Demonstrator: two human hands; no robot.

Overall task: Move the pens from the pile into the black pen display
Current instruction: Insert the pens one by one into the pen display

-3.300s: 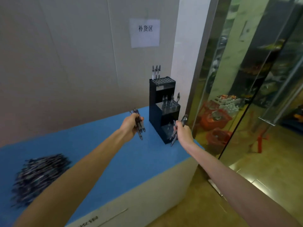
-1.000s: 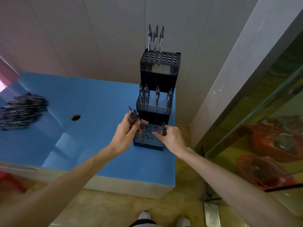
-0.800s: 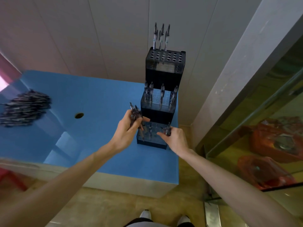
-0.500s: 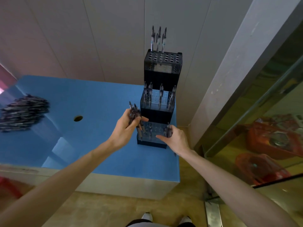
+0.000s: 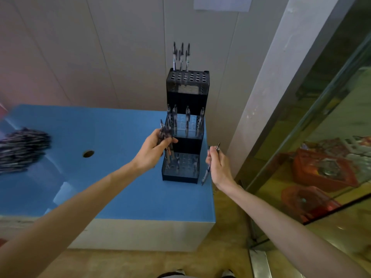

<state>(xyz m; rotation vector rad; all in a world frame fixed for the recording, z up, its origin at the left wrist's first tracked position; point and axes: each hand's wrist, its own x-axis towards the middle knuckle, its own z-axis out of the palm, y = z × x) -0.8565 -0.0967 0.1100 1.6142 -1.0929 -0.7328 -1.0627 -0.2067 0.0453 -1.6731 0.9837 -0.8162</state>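
One black pen display (image 5: 185, 125) stands at the far right corner of the blue bench (image 5: 112, 181), stepped in three tiers. Three pens (image 5: 181, 56) stand upright in the back row of the top tier; four or so stand in the middle tier (image 5: 185, 122); the low front tier (image 5: 180, 164) carries a few more at its left side, their number too blurred to count. The left hand (image 5: 153, 150) has its grip curled round a small bundle of pens (image 5: 166, 137), held just beside the display's left edge, over the front tier; the bundle looks like three or four. The right hand (image 5: 217, 166) pinches a single pen (image 5: 210, 164), slanted tip-down, just right of the display's front tier and apart from it. One pile of pens (image 5: 23, 149) lies at the bench's left edge, well apart from the display, too many and too smeared to count. One round hole (image 5: 88, 153) shows in the bench top. A sheet of paper (image 5: 221, 4) hangs on the wall above; no writing on it shows.
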